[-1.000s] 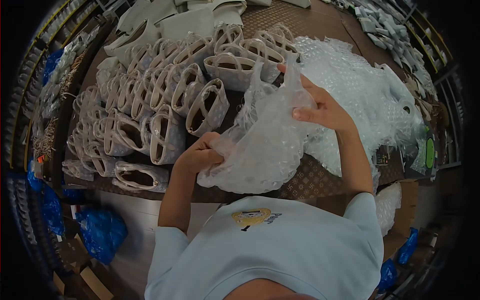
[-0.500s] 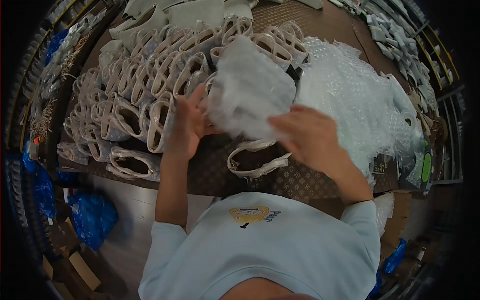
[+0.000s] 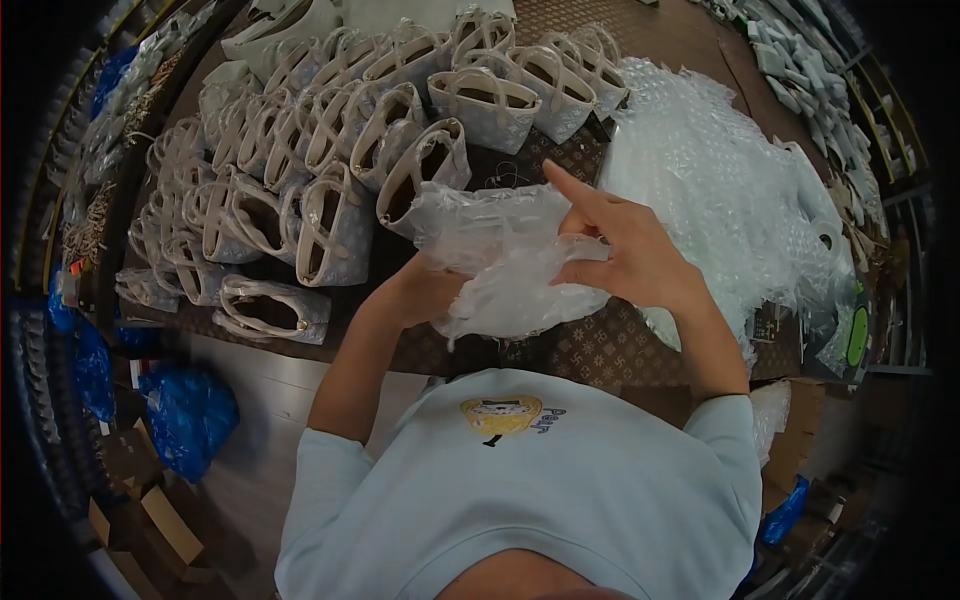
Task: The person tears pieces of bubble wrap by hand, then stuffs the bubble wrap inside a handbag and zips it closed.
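Observation:
A crumpled sheet of bubble wrap (image 3: 510,270) lies in front of me, over the place where a small handbag stood. My right hand (image 3: 640,245) grips the sheet's right edge between thumb and fingers, with the index finger stretched out. On the left, my left hand (image 3: 425,290) reaches in under the sheet, and its fingers are mostly hidden by it. Just beyond the wrap stands a light patterned handbag (image 3: 425,175) with pale handles. Another such handbag (image 3: 485,105) stands farther back.
Several rows of similar handbags (image 3: 270,150) in clear film fill the left of the brown patterned table (image 3: 590,350). A large pile of bubble wrap (image 3: 710,190) covers the right side. Blue plastic bags (image 3: 190,420) and a cardboard box (image 3: 170,530) are on the floor at left.
The bubble wrap has come down toward me, covering the front handbag. My left hand, open before, has moved under the sheet. My right hand has shifted slightly with the sheet's edge.

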`<state>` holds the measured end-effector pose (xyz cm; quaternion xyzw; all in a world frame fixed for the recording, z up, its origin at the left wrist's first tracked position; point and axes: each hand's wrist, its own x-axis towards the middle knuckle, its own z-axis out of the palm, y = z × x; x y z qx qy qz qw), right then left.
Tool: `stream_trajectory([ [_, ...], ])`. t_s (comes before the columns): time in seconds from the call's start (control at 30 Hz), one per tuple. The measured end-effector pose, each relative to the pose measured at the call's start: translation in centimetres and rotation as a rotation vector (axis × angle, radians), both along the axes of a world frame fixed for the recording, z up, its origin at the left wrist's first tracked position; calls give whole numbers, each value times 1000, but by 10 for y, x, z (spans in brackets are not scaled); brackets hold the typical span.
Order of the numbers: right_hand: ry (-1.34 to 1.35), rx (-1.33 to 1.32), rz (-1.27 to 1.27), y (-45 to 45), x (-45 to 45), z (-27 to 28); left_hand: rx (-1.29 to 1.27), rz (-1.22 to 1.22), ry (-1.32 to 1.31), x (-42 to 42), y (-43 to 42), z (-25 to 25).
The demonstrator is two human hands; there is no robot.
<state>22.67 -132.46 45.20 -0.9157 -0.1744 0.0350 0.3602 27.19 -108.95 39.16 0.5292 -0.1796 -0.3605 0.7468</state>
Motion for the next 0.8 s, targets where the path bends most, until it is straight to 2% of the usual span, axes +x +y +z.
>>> stream_trajectory([
  [0.03, 58, -120, 44, 0, 1, 3, 122, -33, -53, -2, -3, 20],
  [0.07, 64, -116, 46, 1, 2, -1, 246, -70, -102, -2, -3, 30],
  [0.13, -456, -170, 139, 1, 3, -10, 277, -109, -26, 2, 2, 16],
  [0.2, -382, -112, 113, 5, -2, -17, 305, -148, 46, 2, 2, 1],
  [0.27, -322, -59, 89, 8, -6, -20, -3, 50, 164, 3, -3, -8],
  [0.33, -511, -119, 70, 10, -8, -22, -62, 71, 197, 4, -6, -16],
  [0.37, -512, -119, 73, 9, -8, -24, -117, 90, 235, 3, -6, -18],
  [0.43, -234, 36, 51, 8, -10, -29, -71, 138, 256, 0, -11, -14],
  [0.53, -100, -11, 153, 8, -14, -21, 2, 198, 254, 2, -11, -17],
  [0.67, -89, -14, 227, 8, -18, -18, 2, 143, 225, 12, 3, -37],
  [0.7, -154, -8, 207, 9, -20, -11, 1, 146, 223, 10, 5, -37],
  [0.77, -218, 1, 187, 10, -21, 5, 20, 280, 92, 1, 2, -6],
  [0.8, -344, -39, 166, 12, -21, 14, 22, 280, 91, 1, 3, -2],
])
